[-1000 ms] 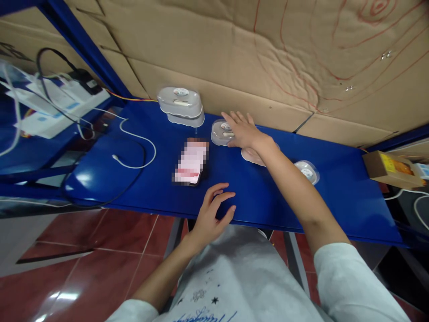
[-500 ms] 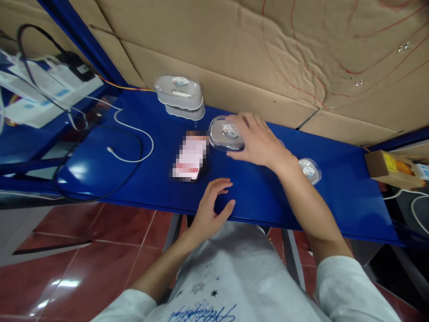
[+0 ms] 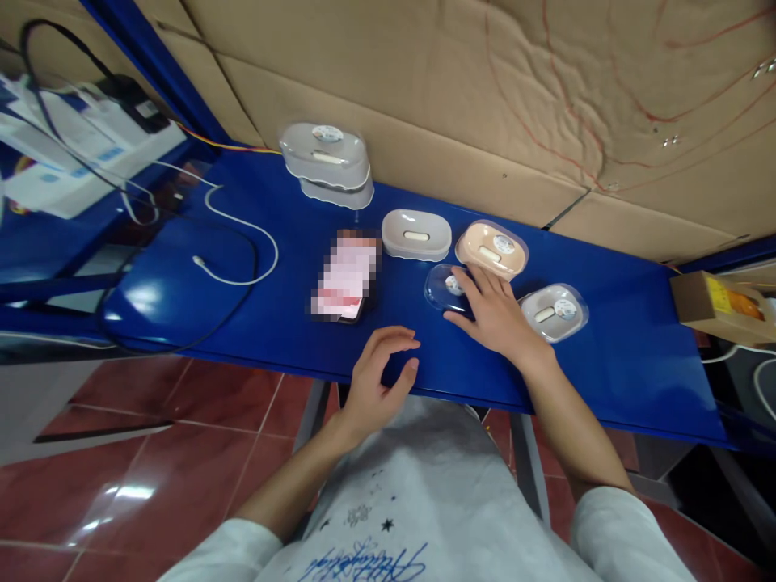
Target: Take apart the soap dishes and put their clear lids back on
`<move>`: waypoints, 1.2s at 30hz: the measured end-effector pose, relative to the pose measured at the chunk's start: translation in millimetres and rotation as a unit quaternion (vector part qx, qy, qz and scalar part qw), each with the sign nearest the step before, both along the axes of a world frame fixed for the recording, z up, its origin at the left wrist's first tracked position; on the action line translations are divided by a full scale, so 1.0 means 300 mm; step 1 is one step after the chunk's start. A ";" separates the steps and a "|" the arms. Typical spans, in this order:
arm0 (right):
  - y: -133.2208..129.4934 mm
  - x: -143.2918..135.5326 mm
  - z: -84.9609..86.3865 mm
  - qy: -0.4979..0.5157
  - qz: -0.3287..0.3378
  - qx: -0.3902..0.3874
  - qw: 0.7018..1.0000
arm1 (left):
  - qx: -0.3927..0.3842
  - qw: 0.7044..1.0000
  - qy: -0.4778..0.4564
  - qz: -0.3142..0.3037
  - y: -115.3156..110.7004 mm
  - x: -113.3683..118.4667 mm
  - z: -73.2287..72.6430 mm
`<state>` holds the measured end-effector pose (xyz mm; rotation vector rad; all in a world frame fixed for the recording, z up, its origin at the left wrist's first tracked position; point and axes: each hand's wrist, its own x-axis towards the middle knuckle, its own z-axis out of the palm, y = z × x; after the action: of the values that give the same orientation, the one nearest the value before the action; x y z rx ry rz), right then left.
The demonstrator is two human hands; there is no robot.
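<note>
My right hand grips a clear oval lid with a round label, low over the table or resting on it; I cannot tell which. Behind the lid, a grey oval dish, like a soap dish, sits uncovered with a pale slot in its floor. To its right stands a peach dish with a clear labelled cover. A light grey covered dish lies to the right of my right wrist. My left hand is empty above the front edge, fingers curved and thumb apart.
A phone with a blurred screen lies left of the grey dish on the blue table. Stacked grey dishes stand behind it. A white cable curls at left. A cardboard box stands at the right end, with cardboard panels behind.
My right hand has lifted the clear lid off the grey dish and brought it toward me and to the right. The grey dish is now uncovered. My left hand has hardly moved.
</note>
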<state>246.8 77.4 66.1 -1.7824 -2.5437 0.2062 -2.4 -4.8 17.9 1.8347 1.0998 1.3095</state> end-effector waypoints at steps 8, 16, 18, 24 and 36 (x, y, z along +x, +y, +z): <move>0.003 0.034 -0.007 -0.040 -0.095 -0.022 0.994 | 0.073 0.944 0.320 -0.039 0.223 0.084 0.099; 0.016 0.056 -0.089 0.022 -0.147 0.043 0.988 | 0.070 0.918 0.390 0.024 0.344 0.117 0.078; 0.019 0.068 -0.091 0.038 -0.145 0.042 0.988 | 0.092 0.913 0.397 0.005 0.274 0.102 0.075; -0.037 0.038 -0.001 0.148 0.033 -0.005 0.988 | 0.139 0.922 0.362 -0.023 0.061 0.054 0.048; -0.082 -0.013 0.021 0.269 0.199 -0.166 0.928 | -0.118 0.989 0.090 -0.010 0.054 -0.066 -0.021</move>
<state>243.1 52.9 72.2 -1.0298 -2.4972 1.0322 -22.3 11.4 11.5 1.8057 1.2683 0.9695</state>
